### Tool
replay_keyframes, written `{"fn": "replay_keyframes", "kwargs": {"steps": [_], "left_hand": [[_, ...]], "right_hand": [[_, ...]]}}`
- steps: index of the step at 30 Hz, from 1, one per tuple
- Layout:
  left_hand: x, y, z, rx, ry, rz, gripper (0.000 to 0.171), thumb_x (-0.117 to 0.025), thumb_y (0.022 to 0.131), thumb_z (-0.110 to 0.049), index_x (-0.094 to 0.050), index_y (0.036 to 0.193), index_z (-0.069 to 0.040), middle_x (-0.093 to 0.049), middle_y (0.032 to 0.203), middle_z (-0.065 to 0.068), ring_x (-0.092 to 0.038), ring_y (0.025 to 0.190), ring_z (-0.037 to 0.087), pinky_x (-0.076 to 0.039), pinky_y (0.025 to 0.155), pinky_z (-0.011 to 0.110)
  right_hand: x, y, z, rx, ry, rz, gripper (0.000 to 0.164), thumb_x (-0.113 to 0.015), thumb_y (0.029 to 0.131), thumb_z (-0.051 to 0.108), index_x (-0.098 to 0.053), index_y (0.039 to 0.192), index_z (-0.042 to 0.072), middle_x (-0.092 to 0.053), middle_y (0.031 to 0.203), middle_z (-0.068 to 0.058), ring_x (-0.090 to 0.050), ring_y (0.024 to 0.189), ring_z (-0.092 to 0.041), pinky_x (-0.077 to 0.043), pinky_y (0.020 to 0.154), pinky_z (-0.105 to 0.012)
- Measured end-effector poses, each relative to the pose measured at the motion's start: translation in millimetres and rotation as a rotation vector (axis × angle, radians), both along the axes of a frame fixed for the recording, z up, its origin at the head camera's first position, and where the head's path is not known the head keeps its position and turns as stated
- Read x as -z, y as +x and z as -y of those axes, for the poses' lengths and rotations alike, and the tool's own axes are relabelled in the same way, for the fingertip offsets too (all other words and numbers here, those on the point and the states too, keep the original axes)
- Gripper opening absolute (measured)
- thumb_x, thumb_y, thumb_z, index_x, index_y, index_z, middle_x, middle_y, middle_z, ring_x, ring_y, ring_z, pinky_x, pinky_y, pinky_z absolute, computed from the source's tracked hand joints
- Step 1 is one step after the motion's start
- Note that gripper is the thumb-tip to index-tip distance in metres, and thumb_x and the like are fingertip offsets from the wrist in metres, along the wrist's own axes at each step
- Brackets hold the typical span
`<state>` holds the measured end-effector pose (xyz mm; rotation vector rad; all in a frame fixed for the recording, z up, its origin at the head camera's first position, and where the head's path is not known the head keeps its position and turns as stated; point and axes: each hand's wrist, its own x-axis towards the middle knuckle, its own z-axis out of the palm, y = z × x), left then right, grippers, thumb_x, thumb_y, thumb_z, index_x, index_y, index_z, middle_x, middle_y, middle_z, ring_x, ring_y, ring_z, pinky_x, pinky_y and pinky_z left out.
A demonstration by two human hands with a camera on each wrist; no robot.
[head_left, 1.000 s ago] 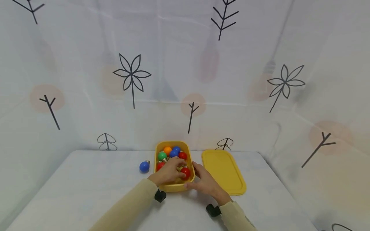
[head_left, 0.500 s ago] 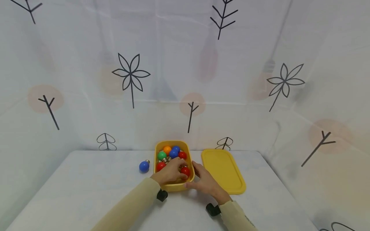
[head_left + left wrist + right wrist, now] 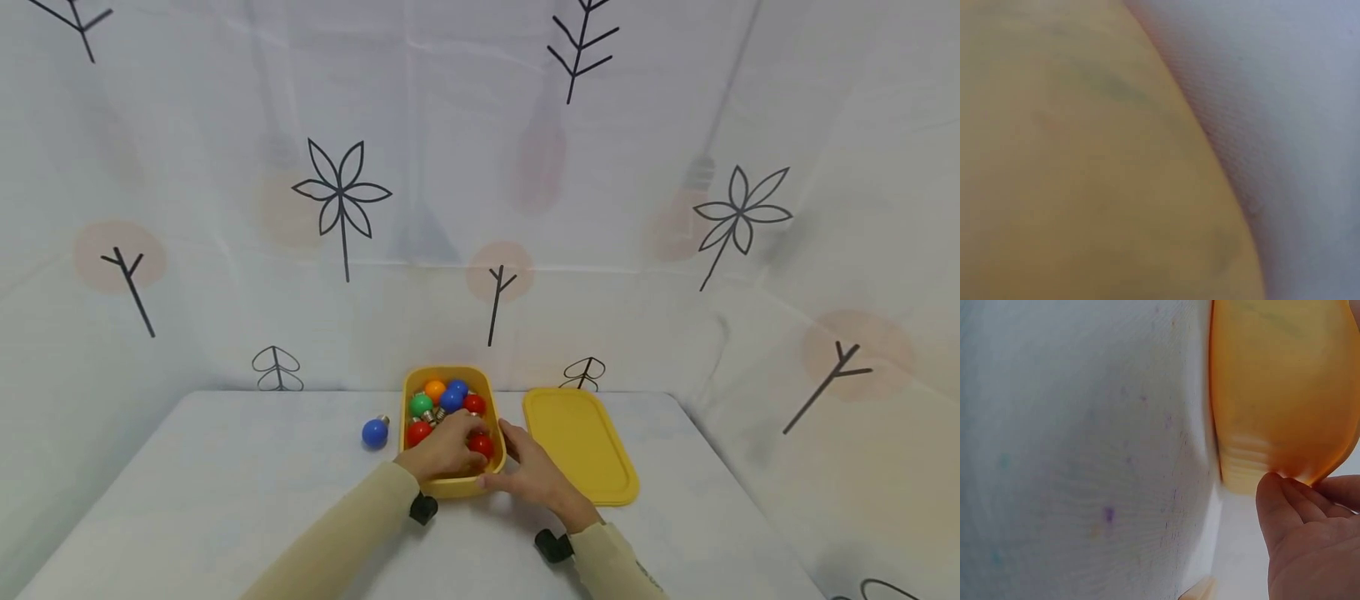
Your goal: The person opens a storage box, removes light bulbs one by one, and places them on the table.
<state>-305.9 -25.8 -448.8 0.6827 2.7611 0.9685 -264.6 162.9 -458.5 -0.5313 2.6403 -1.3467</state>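
Observation:
A yellow plastic box (image 3: 452,488) stands on the table with several coloured light bulbs in it. My left hand (image 3: 444,443) reaches into its near part, the curled fingers and thumb around a red light bulb (image 3: 481,447) at the right wall. That hand covers part of the bulbs beneath it. Outside the near right corner, my right hand (image 3: 532,471) holds the box, thumb at the front wall and fingers along the right side. In the right wrist view the fingertips (image 3: 1270,481) press against the box's wall (image 3: 1285,394). Only the box wall (image 3: 1097,156) and tablecloth show in the left wrist view.
One blue light bulb (image 3: 374,433) lies on the white table (image 3: 187,500) left of the box. A flat yellow lid (image 3: 581,446) lies to the right, close by the right hand. Behind the table hangs a patterned white cloth (image 3: 420,317).
The left hand has shifted slightly to the right and deeper over the box, uncovering more of the red bulb at its left. The right hand and the box have stayed in place.

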Motion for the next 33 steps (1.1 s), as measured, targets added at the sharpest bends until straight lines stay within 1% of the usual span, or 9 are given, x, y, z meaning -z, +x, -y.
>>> {"fn": "replay_keyframes", "kwargs": {"steps": [9,14,20,25,27,29,33], "left_hand": [[-0.3,-1.4,0,0.003,0.006,-0.003,0.037,-0.079,0.079,-0.024,-0.065,0.113,-0.018,-0.054,0.107,-0.005,-0.053,0.102,0.014,-0.05,0.092,0.039],[-3.1,-0.4,2,0.003,0.003,0.007,0.036,-0.078,0.08,-0.024,-0.065,0.114,-0.02,-0.053,0.108,-0.006,-0.052,0.104,0.014,-0.05,0.092,0.038],[-8.3,4.6,8,-0.003,0.017,0.006,0.037,-0.076,0.083,-0.025,-0.063,0.117,-0.021,-0.05,0.113,-0.005,-0.049,0.106,0.015,-0.048,0.094,0.038],[-18.8,10.6,19,-0.047,0.061,0.026,0.041,-0.075,0.083,-0.027,-0.061,0.121,-0.021,-0.05,0.117,-0.004,-0.049,0.108,0.017,-0.05,0.093,0.039],[-24.2,12.7,25,-0.059,0.062,0.012,0.043,-0.075,0.083,-0.027,-0.06,0.123,-0.021,-0.051,0.12,-0.003,-0.049,0.11,0.018,-0.049,0.094,0.04],[-29.0,14.6,31,-0.058,0.058,-0.012,0.043,-0.074,0.084,-0.026,-0.06,0.124,-0.019,-0.052,0.122,-0.001,-0.049,0.112,0.02,-0.047,0.096,0.042],[-32.9,17.3,42,-0.052,0.058,-0.085,0.042,-0.075,0.084,-0.023,-0.062,0.122,-0.014,-0.055,0.122,0.003,-0.05,0.112,0.023,-0.047,0.096,0.044]], "right_hand": [[-1.1,0.1,0,-0.007,-0.007,0.004,0.102,-0.077,0.074,0.046,-0.023,0.151,0.006,-0.032,0.151,-0.01,-0.038,0.135,-0.028,-0.036,0.106,-0.045],[-1.1,-0.4,0,0.001,-0.009,0.012,0.103,-0.077,0.074,0.048,-0.023,0.151,0.006,-0.031,0.152,-0.01,-0.037,0.135,-0.028,-0.036,0.106,-0.046],[0.7,0.0,0,0.008,-0.015,0.031,0.103,-0.077,0.074,0.047,-0.023,0.151,0.007,-0.03,0.153,-0.01,-0.037,0.135,-0.03,-0.036,0.105,-0.048],[2.1,-0.4,0,0.015,-0.022,0.036,0.104,-0.079,0.073,0.047,-0.022,0.152,0.01,-0.029,0.153,-0.008,-0.036,0.136,-0.029,-0.035,0.106,-0.048],[2.3,-0.8,-1,0.02,-0.018,0.034,0.105,-0.079,0.072,0.048,-0.023,0.152,0.011,-0.029,0.153,-0.008,-0.036,0.136,-0.029,-0.035,0.106,-0.048],[2.3,-1.2,-1,0.02,-0.015,0.03,0.104,-0.079,0.072,0.049,-0.023,0.152,0.011,-0.029,0.153,-0.008,-0.036,0.136,-0.029,-0.035,0.106,-0.048],[2.5,-1.6,-1,0.016,-0.01,0.027,0.103,-0.078,0.073,0.049,-0.023,0.152,0.01,-0.029,0.153,-0.009,-0.037,0.136,-0.03,-0.035,0.106,-0.048]]}}
